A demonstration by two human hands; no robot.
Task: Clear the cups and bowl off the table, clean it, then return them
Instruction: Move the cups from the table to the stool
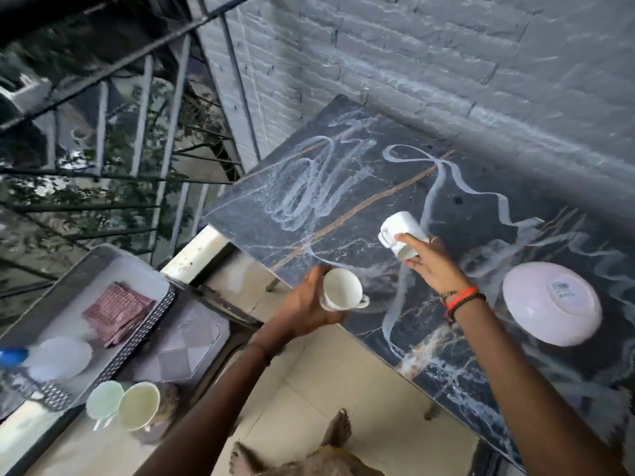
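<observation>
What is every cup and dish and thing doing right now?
White mug: tipped over, held by right hand.
White teacup: held by left hand, empty.
Bowl: upside down on table.
Table: smeared with white streaks.
Two pale cups: lying on their sides, off the table.
Checked cloth: folded, in tray.

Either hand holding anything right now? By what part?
Both. Left hand grips a white cup around its body, handle free. Right hand holds a tilted white cup by its rim end, above the table.
</observation>
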